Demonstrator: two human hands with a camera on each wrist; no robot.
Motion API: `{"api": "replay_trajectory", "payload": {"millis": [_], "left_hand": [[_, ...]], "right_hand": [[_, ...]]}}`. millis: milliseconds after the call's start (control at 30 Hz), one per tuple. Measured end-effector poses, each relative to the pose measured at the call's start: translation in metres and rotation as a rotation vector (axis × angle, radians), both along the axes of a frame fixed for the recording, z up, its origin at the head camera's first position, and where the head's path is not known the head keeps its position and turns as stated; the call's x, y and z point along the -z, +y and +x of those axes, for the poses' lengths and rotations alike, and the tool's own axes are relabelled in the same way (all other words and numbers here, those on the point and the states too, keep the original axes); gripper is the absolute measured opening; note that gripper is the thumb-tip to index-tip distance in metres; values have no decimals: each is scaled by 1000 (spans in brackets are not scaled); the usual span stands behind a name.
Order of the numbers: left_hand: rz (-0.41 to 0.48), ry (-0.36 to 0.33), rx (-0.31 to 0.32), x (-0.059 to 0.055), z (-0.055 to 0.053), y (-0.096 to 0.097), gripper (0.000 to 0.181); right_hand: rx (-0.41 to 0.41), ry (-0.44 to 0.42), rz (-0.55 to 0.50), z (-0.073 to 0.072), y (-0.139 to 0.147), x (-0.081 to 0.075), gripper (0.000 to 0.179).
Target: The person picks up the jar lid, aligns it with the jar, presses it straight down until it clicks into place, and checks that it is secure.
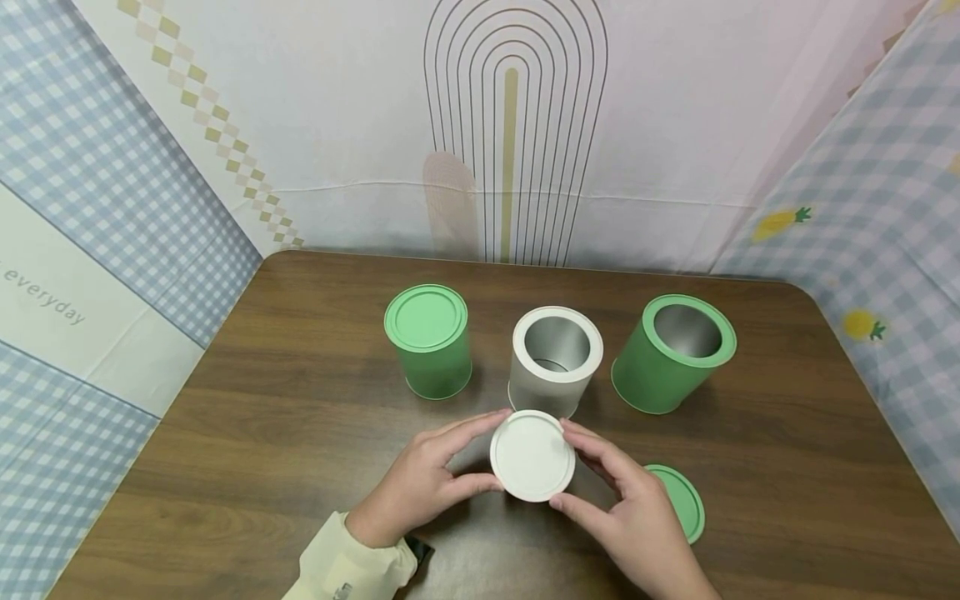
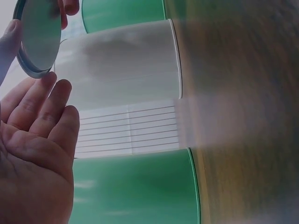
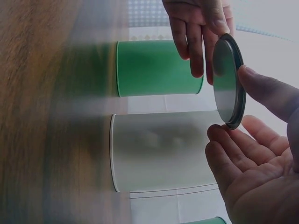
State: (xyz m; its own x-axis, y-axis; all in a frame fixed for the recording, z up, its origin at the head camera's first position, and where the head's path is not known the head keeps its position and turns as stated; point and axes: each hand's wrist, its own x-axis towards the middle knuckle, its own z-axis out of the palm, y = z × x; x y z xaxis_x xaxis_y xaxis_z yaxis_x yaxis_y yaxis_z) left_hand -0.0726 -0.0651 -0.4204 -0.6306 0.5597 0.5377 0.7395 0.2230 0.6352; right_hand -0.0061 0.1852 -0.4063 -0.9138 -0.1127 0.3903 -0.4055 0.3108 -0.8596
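Between both hands a round white lid (image 1: 532, 456) is held up in front of the white can (image 1: 557, 354), which has no lid on and shows its metal inside. My left hand (image 1: 431, 475) pinches the lid's left edge with thumb and fingertips. On the opposite edge my right hand (image 1: 630, 496) grips it the same way. From the wrist views the lid's shiny metal underside (image 3: 224, 81) shows, and it hangs above the table. The white can (image 2: 121, 65) stands just beyond the fingers.
A green can (image 1: 427, 333) with its lid on stands to the left. At the right is an uncovered green can (image 1: 667, 358). A green lid (image 1: 681, 502) lies on the wooden table (image 1: 247, 467), partly behind my right hand. Patterned cloth (image 1: 360, 125) hangs behind the table.
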Motion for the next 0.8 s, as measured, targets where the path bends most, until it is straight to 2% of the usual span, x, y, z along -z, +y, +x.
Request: {"api": "replay_trajectory", "payload": {"millis": [800], "left_hand": [[18,14,9,-2,1,0,72]], "right_hand": [[5,-10,6,1,0,-3,71]]}}
